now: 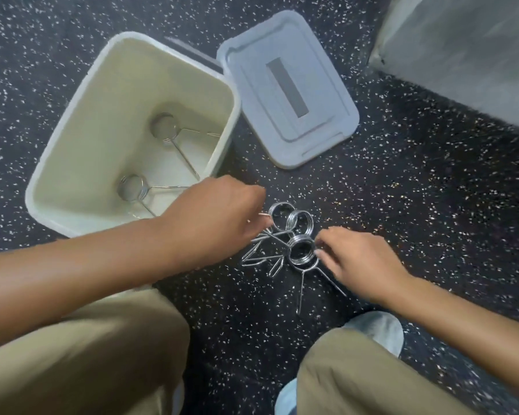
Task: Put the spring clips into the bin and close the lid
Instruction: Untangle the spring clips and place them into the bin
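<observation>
A white bin [72, 139] stands open on the speckled floor with two spring clips [165, 127] lying on its bottom. Its grey lid [288, 85] lies flat on the floor to the right of it. A small pile of three chrome spring clips [300, 250] sits on the floor in front of the bin. My left hand [213, 217] rests on the pile's left side, fingers curled over the handles of a clip. My right hand [360, 262] touches the nearest clip's coil with its fingertips; whether it grips the clip is unclear.
A grey padded block [462, 52] stands at the upper right. My knees in tan trousers [102, 354] and a light shoe [381, 327] fill the bottom of the view. Dark speckled floor [402, 175] surrounds everything.
</observation>
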A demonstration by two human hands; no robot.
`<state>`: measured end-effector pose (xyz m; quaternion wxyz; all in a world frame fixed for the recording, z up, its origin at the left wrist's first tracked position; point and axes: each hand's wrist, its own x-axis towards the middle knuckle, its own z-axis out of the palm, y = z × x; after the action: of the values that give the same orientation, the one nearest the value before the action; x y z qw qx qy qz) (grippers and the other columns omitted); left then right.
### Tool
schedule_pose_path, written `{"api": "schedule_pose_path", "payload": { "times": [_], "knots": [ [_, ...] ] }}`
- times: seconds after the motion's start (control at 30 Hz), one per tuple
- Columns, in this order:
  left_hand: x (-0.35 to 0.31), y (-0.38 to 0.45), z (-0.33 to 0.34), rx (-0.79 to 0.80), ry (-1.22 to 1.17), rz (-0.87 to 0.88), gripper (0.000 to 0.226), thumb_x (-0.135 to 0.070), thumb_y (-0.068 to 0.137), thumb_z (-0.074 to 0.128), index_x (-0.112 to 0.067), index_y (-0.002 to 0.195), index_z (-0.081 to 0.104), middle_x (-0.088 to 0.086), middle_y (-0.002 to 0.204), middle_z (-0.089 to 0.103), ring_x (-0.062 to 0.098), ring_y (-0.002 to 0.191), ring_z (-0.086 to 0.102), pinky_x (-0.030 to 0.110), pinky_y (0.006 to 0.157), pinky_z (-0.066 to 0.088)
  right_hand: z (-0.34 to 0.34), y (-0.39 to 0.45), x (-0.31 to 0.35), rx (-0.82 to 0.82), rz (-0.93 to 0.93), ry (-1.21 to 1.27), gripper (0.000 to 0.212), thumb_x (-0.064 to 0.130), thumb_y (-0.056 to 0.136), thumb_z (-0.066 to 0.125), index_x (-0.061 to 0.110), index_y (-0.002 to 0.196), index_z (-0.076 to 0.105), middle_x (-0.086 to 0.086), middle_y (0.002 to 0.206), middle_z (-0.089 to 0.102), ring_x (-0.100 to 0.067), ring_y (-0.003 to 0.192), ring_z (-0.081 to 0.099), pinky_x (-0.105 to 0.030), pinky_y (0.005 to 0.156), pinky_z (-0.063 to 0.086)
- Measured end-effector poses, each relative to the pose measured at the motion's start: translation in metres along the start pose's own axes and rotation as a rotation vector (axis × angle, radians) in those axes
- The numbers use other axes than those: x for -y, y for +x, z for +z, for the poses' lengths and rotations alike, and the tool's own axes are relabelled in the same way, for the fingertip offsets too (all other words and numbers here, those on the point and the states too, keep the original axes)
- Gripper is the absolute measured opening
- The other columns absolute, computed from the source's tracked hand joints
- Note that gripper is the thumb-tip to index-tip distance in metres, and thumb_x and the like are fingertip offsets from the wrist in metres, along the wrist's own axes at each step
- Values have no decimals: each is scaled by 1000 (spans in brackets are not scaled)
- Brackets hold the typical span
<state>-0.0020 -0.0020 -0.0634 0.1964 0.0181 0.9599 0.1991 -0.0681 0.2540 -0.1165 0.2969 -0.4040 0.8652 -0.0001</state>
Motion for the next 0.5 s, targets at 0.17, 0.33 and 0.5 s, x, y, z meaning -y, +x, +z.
{"api": "schedule_pose_path", "payload": {
  "times": [0.17,0.33,0.5],
  "knots": [
    [-4,23,24,64,21,-21,30,-49,94,52,-19,92,54,6,80,68,35,78,64,40,64,52,29,4,22,-35,170,288,32,53,92,55,26,103,69,9,93,67,-18,86,65,-34,71,51],
    [-1,33,31,89,10,-53,26,-52,91,51,-26,90,52,4,80,68,33,76,65,43,66,56,45,16,45,-142,295,334,40,57,89,55,20,79,66,7,77,65,-22,74,64,-33,65,51],
    [2,42,30,112,0,-37,26,-50,91,48,-25,86,52,0,72,66,31,69,64,43,63,55,54,13,56,-212,322,413,33,42,90,53,16,71,65,4,66,63,-22,65,62,-33,62,51]
  ]
}}
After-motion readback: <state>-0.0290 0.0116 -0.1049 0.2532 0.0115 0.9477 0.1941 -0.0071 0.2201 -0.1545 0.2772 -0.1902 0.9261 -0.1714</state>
